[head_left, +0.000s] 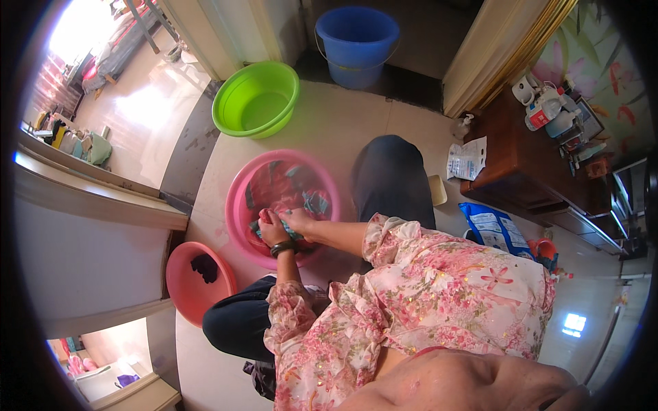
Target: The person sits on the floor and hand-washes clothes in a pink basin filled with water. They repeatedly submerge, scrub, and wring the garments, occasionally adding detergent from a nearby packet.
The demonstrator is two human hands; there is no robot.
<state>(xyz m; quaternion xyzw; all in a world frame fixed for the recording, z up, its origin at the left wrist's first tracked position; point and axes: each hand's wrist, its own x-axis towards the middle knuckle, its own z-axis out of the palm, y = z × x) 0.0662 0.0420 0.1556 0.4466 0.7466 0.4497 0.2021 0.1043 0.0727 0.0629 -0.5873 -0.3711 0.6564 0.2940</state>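
A pink plastic basin (232,205) stands on the floor before me with wet clothing in it. The fabric in it is mainly red (272,182), with a teal patterned piece (315,202) by the right side. My left hand (272,229), with a dark band on the wrist, grips a bunched red cloth (265,215) over the basin. Close against it, my right hand (298,222) holds the same bunched cloth. Fingers and folds hide where one garment ends and another begins.
A green basin (257,103) and a blue bucket (357,51) stand beyond. To the left, an orange-pink basin (193,287) holds a dark cloth (204,268). On the right are a white packet (466,158), a blue bag (496,231) and a wooden cabinet (514,159) bearing bottles.
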